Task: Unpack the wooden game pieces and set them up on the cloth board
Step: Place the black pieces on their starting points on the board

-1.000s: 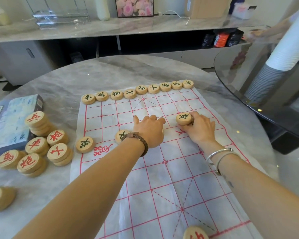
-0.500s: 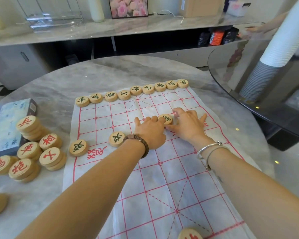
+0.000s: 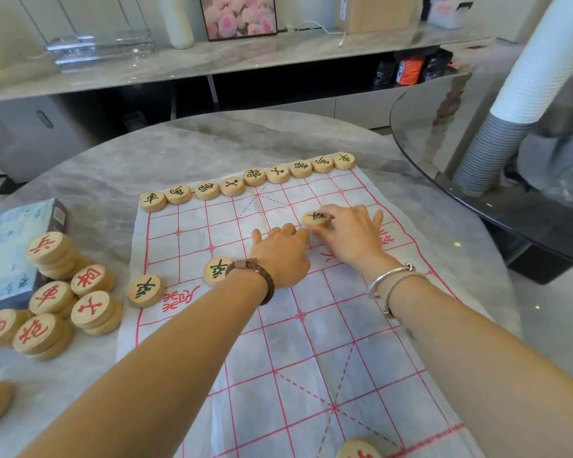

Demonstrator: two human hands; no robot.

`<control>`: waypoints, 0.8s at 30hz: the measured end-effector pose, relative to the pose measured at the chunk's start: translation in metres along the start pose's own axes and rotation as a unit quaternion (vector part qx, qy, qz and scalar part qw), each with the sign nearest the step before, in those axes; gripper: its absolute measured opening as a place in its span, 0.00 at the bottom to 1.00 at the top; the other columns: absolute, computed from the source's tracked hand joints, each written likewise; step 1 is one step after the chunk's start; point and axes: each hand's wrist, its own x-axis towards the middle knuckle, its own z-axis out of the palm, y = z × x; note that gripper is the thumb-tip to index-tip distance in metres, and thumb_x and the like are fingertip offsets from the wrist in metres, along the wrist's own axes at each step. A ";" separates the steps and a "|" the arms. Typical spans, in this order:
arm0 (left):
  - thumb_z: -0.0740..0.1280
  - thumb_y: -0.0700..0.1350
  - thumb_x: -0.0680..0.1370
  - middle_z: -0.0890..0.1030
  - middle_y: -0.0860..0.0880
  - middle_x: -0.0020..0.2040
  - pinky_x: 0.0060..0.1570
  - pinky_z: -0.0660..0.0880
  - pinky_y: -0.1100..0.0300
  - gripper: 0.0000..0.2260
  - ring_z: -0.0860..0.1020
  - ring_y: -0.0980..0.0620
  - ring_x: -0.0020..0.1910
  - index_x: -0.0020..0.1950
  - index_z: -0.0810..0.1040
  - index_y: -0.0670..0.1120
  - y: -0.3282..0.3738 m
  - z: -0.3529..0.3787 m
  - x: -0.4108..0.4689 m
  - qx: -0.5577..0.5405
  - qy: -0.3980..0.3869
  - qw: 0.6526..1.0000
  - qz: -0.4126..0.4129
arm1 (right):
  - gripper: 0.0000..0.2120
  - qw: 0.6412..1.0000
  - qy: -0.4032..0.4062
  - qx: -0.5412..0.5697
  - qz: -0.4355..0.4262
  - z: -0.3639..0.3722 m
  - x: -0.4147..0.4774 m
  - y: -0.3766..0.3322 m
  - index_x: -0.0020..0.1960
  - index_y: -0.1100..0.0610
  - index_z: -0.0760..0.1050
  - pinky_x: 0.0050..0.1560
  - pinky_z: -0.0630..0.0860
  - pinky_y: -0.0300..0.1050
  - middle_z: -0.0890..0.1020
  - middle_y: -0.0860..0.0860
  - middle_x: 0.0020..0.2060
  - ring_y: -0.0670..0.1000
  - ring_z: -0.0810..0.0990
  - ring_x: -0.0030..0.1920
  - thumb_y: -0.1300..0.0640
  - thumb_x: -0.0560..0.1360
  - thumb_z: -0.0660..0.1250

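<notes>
My right hand point(image 3: 351, 238) pinches a green-lettered piece point(image 3: 316, 218) between thumb and fingers point(image 3: 328, 213), held over the far half of the cloth board point(image 3: 311, 342), right of its middle. My left hand point(image 3: 280, 256) rests knuckles-up on the cloth just beside it, the two hands nearly touching. Its fingers bend down toward the board, and I cannot tell whether they cover anything.

A row of nine green pieces point(image 3: 254, 176) lines the board's far edge, side by side from corner to corner. Two more lie face up nearer to me: a second green piece point(image 3: 217, 271), partly hidden behind my left wrist, and a third green piece point(image 3: 145, 290) on the cloth's left border.

The red-lettered pieces point(image 3: 63, 292) wait off the board in short stacks on the marble table point(image 3: 113, 166), to the left, beside a blue game box point(image 3: 14, 256). One red piece point(image 3: 358, 450) sits at the near edge of the cloth, cut off by the frame. A braided bracelet point(image 3: 262, 279) circles my left wrist, silver bangles point(image 3: 391, 279) my right.
</notes>
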 end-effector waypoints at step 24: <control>0.55 0.48 0.81 0.53 0.51 0.77 0.72 0.44 0.37 0.24 0.54 0.49 0.76 0.76 0.53 0.50 0.049 0.009 0.009 0.053 -0.025 0.996 0.074 | 0.19 0.990 0.016 -0.032 0.134 -0.028 -0.022 0.077 0.70 0.52 0.67 0.72 0.53 0.61 0.73 0.53 0.66 0.57 0.65 0.68 0.58 0.79 0.58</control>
